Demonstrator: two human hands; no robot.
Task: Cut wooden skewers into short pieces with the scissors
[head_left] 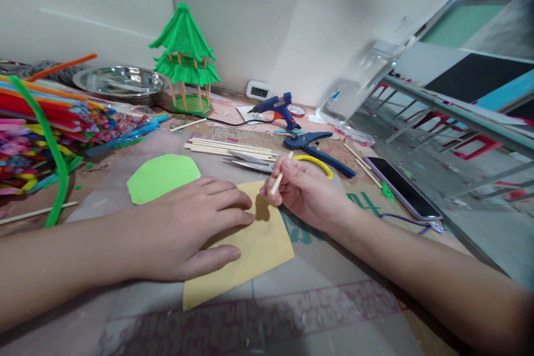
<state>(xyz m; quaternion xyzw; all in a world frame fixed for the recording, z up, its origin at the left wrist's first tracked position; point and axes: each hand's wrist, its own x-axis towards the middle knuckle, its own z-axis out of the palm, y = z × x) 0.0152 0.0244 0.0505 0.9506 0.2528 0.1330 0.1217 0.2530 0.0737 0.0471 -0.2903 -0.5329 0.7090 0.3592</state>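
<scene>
My left hand (208, 217) lies flat, fingers spread, on a yellow sheet (258, 256), which looks like sandpaper or card. Between thumb and fingers, my right hand (311, 192) pinches a short wooden stick (279, 175) just above the sheet's right corner. A green octagonal card (162, 178) rests beyond my left hand. Scissors with a yellow handle (319, 164) lie behind my right hand, partly covered by it. Several longer wooden sticks (229, 147) are laid side by side behind the sheet.
Pipe cleaners (54, 133) are heaped at left beside a metal bowl (120, 80). A green tiered pagoda model (186, 67) stands at the back, near a small clock (258, 90) and blue glue gun (275, 108). Cutting pliers (317, 150), a plastic bottle (354, 83) and phone (403, 186) are at right.
</scene>
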